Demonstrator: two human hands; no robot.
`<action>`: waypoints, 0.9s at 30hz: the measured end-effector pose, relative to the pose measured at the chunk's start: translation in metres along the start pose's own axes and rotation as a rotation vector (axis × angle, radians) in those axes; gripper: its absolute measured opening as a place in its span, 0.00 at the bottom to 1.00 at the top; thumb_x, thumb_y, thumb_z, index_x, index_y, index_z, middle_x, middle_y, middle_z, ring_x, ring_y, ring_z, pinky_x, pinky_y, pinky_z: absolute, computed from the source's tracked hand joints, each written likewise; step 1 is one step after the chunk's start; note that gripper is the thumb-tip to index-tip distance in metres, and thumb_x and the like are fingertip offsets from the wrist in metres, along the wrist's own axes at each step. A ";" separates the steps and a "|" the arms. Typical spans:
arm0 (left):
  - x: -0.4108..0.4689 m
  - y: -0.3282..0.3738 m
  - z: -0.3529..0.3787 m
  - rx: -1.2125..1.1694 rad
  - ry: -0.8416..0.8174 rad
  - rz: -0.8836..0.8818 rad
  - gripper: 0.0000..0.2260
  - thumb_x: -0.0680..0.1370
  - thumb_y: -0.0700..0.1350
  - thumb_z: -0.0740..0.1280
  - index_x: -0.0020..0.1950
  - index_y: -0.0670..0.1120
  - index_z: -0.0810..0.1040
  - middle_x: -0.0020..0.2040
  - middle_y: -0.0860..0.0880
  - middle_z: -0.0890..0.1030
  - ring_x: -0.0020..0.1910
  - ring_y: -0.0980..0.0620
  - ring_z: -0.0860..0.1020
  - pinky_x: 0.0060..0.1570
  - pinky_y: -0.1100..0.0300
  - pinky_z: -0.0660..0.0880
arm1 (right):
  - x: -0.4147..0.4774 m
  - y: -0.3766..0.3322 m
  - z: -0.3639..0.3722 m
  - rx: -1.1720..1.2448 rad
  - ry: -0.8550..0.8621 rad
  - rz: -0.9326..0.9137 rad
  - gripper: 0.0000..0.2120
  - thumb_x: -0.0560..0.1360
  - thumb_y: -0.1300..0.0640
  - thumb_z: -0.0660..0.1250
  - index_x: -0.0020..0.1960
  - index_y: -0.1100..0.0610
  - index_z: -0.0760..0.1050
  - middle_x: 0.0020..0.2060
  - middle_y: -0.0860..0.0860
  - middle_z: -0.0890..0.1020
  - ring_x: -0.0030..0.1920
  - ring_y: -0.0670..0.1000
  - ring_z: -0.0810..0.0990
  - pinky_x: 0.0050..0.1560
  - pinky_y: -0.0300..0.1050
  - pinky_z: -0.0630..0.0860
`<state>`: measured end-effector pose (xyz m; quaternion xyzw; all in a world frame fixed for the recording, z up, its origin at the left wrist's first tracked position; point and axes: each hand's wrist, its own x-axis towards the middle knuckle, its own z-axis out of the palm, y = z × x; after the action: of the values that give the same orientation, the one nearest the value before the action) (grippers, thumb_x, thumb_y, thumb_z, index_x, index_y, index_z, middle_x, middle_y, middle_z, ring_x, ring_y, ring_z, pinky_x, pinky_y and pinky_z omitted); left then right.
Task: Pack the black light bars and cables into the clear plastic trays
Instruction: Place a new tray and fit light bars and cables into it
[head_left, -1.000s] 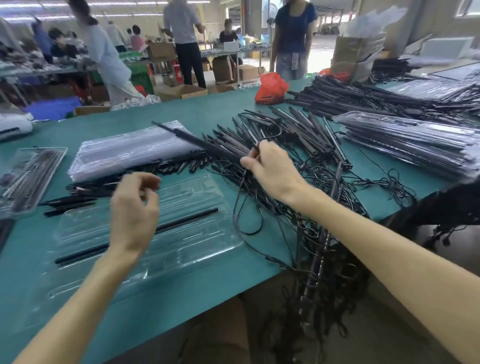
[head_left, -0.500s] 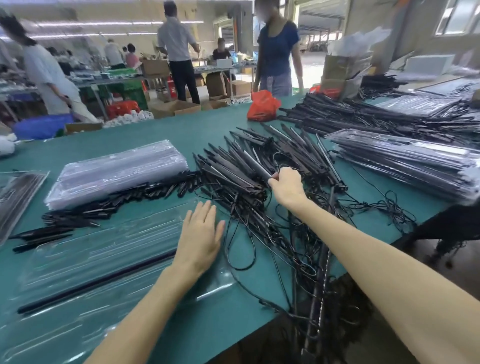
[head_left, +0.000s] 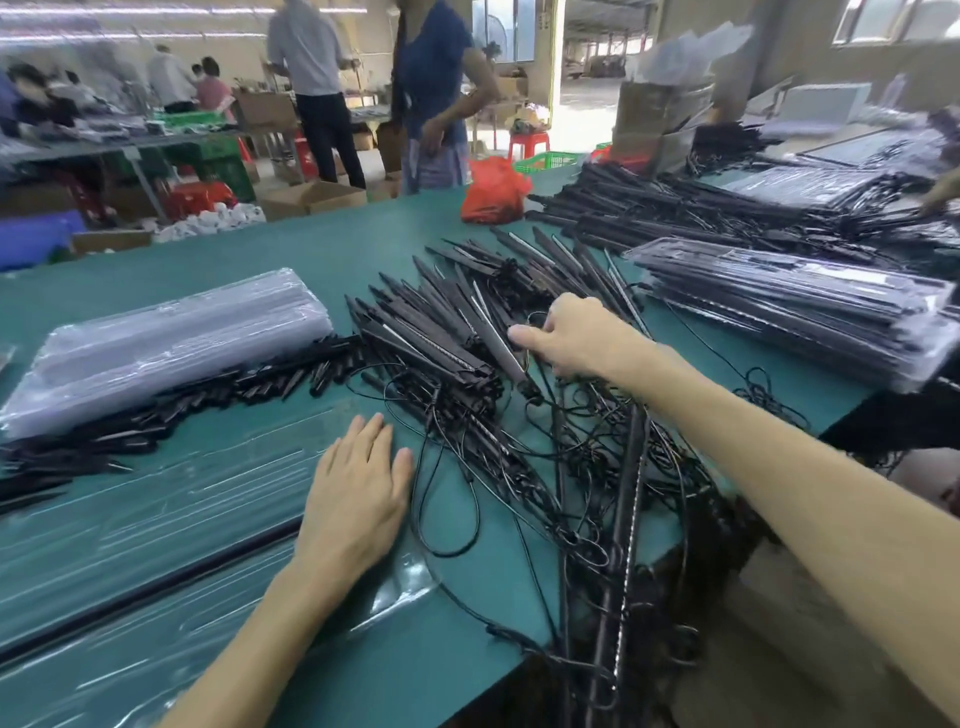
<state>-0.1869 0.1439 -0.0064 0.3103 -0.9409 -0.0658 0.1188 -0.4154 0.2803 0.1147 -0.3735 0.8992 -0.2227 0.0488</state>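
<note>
On the green worktop (head_left: 337, 244) a pile of black light bars (head_left: 441, 332) lies tangled in cables (head_left: 519, 467), beside the clear tray (head_left: 182, 499). The left hand (head_left: 358, 499) presses the tray with flat fingers. The right hand (head_left: 571, 338) curls its fingers on one light bar (head_left: 496, 340), which next, I think, must be pulled free.

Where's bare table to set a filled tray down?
Bare table lies beyond the stack of clear trays and the light bars, short of the red bag. A smaller patch: near edge, right of the near tray. Cables crowd the middle.
</note>
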 end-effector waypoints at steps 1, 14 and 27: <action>0.000 0.000 0.000 0.011 0.003 0.001 0.26 0.85 0.56 0.44 0.81 0.46 0.59 0.82 0.50 0.56 0.82 0.51 0.50 0.79 0.54 0.46 | -0.001 0.004 -0.007 0.019 0.105 -0.022 0.27 0.81 0.38 0.60 0.38 0.60 0.75 0.34 0.55 0.81 0.36 0.57 0.82 0.43 0.50 0.80; -0.001 0.002 0.002 0.006 0.040 0.013 0.25 0.86 0.54 0.45 0.79 0.45 0.62 0.81 0.49 0.60 0.81 0.50 0.52 0.79 0.53 0.50 | 0.039 0.106 0.021 0.171 0.281 0.320 0.18 0.79 0.50 0.69 0.58 0.65 0.75 0.54 0.62 0.81 0.55 0.63 0.78 0.57 0.54 0.76; -0.002 0.000 0.001 -0.010 0.055 0.026 0.23 0.86 0.53 0.47 0.77 0.44 0.65 0.79 0.48 0.63 0.81 0.50 0.54 0.79 0.52 0.52 | 0.032 0.085 0.019 0.573 0.264 0.459 0.16 0.76 0.53 0.68 0.52 0.67 0.79 0.44 0.60 0.83 0.40 0.55 0.77 0.49 0.53 0.79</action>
<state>-0.1861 0.1452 -0.0075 0.2993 -0.9408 -0.0604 0.1471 -0.4889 0.3037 0.0632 -0.1019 0.8592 -0.4944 0.0838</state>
